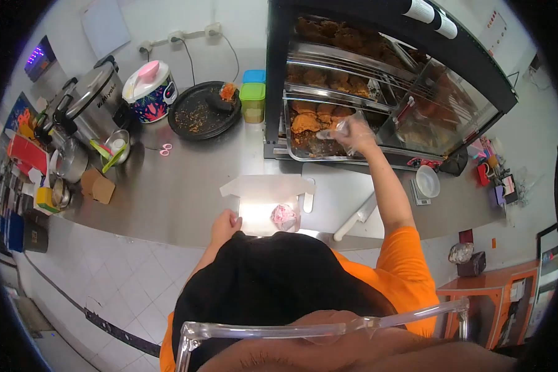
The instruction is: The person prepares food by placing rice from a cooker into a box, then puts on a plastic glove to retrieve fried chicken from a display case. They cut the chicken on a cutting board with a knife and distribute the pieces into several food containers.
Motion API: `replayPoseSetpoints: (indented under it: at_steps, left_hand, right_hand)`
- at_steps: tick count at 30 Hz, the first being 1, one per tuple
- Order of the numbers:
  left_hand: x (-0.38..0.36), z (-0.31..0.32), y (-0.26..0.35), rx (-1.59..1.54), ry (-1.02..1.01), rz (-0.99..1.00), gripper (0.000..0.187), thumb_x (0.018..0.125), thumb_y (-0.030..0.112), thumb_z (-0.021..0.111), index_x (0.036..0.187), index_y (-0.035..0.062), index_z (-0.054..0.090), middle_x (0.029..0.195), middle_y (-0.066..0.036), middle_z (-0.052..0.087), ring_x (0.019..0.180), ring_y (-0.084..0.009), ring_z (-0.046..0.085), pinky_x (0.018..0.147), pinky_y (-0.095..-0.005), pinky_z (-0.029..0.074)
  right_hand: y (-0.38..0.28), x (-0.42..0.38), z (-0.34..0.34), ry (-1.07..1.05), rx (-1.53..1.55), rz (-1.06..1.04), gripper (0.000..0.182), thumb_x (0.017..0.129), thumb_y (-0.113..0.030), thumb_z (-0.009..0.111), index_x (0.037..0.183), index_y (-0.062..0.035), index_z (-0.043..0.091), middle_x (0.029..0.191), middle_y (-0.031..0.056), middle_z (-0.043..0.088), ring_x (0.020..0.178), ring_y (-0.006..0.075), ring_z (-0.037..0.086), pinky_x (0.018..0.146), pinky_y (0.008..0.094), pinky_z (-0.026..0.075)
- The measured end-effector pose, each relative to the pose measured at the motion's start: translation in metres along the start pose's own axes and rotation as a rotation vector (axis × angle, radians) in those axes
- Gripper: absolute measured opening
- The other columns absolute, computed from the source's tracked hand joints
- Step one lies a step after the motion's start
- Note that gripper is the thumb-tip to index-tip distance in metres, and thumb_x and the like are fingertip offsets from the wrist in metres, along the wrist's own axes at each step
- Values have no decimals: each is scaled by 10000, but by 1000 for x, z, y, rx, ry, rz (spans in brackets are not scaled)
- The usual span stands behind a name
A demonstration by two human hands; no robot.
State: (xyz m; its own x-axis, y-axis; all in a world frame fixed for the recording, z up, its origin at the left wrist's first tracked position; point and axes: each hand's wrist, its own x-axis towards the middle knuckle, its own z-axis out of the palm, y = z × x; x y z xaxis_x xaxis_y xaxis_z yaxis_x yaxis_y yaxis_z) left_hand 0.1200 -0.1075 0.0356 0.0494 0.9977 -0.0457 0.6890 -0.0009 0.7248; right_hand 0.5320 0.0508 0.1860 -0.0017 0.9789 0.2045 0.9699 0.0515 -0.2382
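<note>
Lying just beyond and to the left of the right hand, craggy orange-brown fried pieces sit along the back of a crumb-strewn metal tray inside the cabinet. The right arm stretches forward, its gloved hand over the tray with one finger extended, though whether it pinches anything cannot be told. Nearer the body, the left hand curls its fingers at the edge of an open box holding a pink-and-white bundle, their grip unclear.
</note>
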Motion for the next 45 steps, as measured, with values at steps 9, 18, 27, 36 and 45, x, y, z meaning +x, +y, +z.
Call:
replayPoseSetpoints:
  at_steps: [9, 18, 27, 36, 45]
  left_hand:
    - [41, 71, 43, 116, -275, 924, 631, 692, 308, 736, 1216, 62, 487, 1263, -190, 442, 1150, -368, 431, 978, -440, 374]
    - [37, 77, 39, 245, -376, 522, 677, 600, 293, 797, 1176, 82, 510, 1272, -163, 428, 1162, -361, 418, 969, -429, 396]
    - [25, 29, -8, 461, -46, 682, 605, 616, 289, 796, 1127, 88, 544, 1175, -124, 484, 1123, -300, 451, 954, -448, 348]
    - [22, 3, -35, -67, -322, -215, 591, 742, 334, 725, 1133, -43, 492, 1092, -205, 493, 1041, -386, 470, 875, -434, 400]
    - [9, 9, -4, 198, -145, 431, 682, 708, 284, 736, 1241, -14, 430, 1240, -221, 451, 1166, -370, 434, 945, -441, 369]
  right_hand:
    - [-27, -122, 47, 155, 1528, 298, 456, 799, -281, 668, 1166, -37, 552, 1064, 68, 633, 976, 210, 608, 855, 351, 468]
    - [-95, -205, 193, -113, 1892, 555, 373, 844, -182, 652, 1159, -37, 514, 1094, 84, 576, 977, 188, 572, 801, 315, 498]
    - [-158, -182, 125, -134, 648, 209, 283, 857, -269, 602, 1005, -28, 607, 827, 151, 633, 775, 261, 602, 708, 354, 470]
    - [-126, -199, 134, 93, 537, 387, 374, 843, -368, 578, 985, -24, 620, 860, 228, 626, 774, 363, 609, 725, 432, 481]
    - [-180, -200, 126, -175, 353, 169, 286, 794, -127, 545, 1065, -53, 594, 956, 232, 624, 878, 372, 603, 788, 427, 470]
